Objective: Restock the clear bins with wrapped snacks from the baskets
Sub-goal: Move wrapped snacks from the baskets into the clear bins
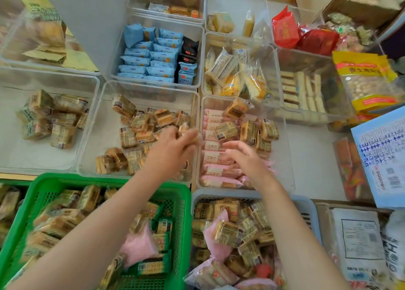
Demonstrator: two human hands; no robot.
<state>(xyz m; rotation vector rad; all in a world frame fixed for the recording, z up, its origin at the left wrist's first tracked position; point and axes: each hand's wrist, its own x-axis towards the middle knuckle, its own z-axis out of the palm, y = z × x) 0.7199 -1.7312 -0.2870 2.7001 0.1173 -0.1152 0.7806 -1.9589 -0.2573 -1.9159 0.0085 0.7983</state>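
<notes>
Pale shop counter (311, 158), seen from above, carrying rows of clear plastic bins with two baskets at its near edge. Item one: green plastic mesh basket (175, 193), near left, well stocked with tan-wrapped cake snacks and a few pink and green packets. Item two: grey-blue plastic basket (306, 204), near right, likewise heaped with tan-wrapped cakes and pink-wrapped pieces. Item three: clear bin at centre (92, 136), just beyond the green basket, roughly half covered with loose tan-wrapped cakes, bare floor showing on its left side. Item four: clear bin right of centre (287, 158), holding a stacked column of pink-wrapped rolls with tan-wrapped cakes lying across its far end. Item five: clear bin at far left (87, 114), sparsely filled, one small cluster of tan cakes and much bare floor. Item six: clear bin of blue-wrapped packets (153, 55), behind, neatly ranked and near full. Left hand (173, 145) hovers over the seam between the two central bins, fingers curled round a small wrapped snack (192, 136) that is motion-blurred. Right hand (245, 158) lies over the pink rolls, fingers relaxed and spread, holding nothing. Hands sit close together but not touching. Assessment: restocking appears under way, perhaps midway; both baskets remain heavily loaded and three front bins have room to spare.
</notes>
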